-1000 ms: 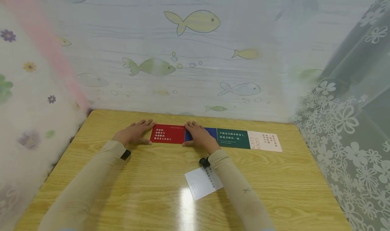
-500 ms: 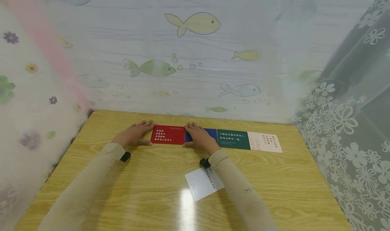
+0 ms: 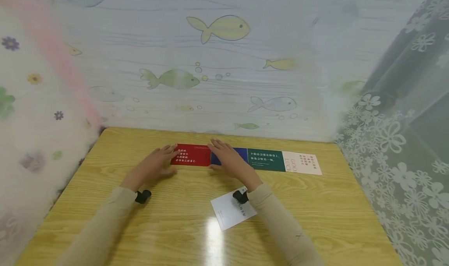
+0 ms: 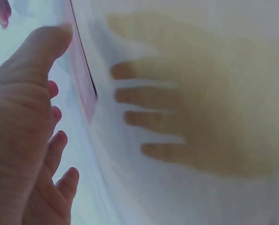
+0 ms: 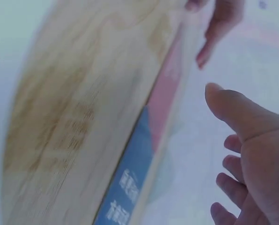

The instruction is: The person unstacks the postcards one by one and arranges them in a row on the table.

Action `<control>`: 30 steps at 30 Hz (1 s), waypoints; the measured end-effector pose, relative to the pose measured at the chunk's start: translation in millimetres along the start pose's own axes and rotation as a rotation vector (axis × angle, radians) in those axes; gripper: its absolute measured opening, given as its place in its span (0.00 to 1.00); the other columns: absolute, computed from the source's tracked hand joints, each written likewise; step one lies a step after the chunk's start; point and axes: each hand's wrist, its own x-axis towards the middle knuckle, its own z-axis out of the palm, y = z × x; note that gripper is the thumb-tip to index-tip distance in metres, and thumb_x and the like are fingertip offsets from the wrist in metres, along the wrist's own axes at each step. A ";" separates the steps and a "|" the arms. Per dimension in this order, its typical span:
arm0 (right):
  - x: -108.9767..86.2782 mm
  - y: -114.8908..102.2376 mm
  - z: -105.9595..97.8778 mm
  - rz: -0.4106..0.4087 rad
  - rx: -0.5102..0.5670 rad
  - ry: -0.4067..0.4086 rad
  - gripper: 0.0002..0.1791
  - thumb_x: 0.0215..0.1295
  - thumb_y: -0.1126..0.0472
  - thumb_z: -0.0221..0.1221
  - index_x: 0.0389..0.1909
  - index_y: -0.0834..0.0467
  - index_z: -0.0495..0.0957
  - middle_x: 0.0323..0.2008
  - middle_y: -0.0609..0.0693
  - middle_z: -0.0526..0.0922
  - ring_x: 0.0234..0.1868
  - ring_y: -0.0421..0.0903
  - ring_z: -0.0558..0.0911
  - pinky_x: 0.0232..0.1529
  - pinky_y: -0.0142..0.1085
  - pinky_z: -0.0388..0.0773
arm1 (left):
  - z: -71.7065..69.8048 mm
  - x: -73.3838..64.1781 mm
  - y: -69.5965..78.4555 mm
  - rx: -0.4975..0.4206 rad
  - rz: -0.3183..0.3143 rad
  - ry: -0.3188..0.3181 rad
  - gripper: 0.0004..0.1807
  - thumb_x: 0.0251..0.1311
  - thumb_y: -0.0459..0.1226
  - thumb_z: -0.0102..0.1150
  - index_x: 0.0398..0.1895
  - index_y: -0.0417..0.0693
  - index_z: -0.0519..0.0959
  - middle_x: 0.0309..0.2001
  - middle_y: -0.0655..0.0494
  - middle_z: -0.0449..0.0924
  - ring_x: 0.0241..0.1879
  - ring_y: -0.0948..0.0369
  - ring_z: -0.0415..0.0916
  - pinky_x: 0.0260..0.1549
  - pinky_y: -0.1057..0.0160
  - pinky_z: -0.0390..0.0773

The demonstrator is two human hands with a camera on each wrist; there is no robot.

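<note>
A row of cards lies along the far part of the table: red point(image 3: 193, 157), blue point(image 3: 242, 153), dark green point(image 3: 266, 159) and pale pink point(image 3: 302, 162), edge against edge. My left hand point(image 3: 154, 166) is at the red card's left edge, fingers spread. Over the blue card is my right hand point(image 3: 231, 161), hiding much of it, its fingertips near the seam with the red card. Both hands look slightly raised in the wrist views; neither grips anything. In the right wrist view the blue card point(image 5: 123, 178) meets the red card point(image 5: 165, 93).
A white card point(image 3: 224, 211) with dark print lies askew on the wooden table point(image 3: 168, 227), partly under the right wrist. Black wrist bands point(image 3: 143, 196) sit on both arms. A fish-patterned curtain point(image 3: 224, 83) hangs behind the table; lacy curtain point(image 3: 396, 157) hangs at the right.
Both hands have lifted slightly off the cards and drawn a little toward the body. The wrists have come nearer. The cards keep their places in the row.
</note>
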 end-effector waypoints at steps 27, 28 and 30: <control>-161.1 30.4 19.8 0.073 0.229 -0.086 0.63 0.40 0.49 0.83 0.75 0.67 0.61 0.77 0.67 0.57 0.78 0.68 0.54 0.76 0.61 0.56 | 74.2 -54.4 184.8 0.036 0.201 -0.053 0.38 0.71 0.61 0.50 0.74 0.47 0.70 0.79 0.54 0.58 0.80 0.53 0.50 0.77 0.45 0.55; -162.5 31.8 19.9 0.076 0.235 -0.087 0.63 0.40 0.49 0.83 0.75 0.66 0.61 0.77 0.67 0.56 0.78 0.69 0.54 0.75 0.62 0.56 | 74.4 -54.3 186.3 0.040 0.195 -0.059 0.38 0.71 0.62 0.50 0.74 0.47 0.70 0.80 0.54 0.57 0.80 0.53 0.49 0.77 0.45 0.54; -165.0 33.5 19.9 0.082 0.237 -0.089 0.62 0.40 0.48 0.83 0.76 0.65 0.62 0.78 0.66 0.56 0.78 0.68 0.53 0.75 0.62 0.56 | 74.3 -53.9 188.7 0.058 0.181 -0.067 0.39 0.70 0.63 0.50 0.73 0.47 0.71 0.80 0.54 0.57 0.80 0.53 0.49 0.77 0.45 0.54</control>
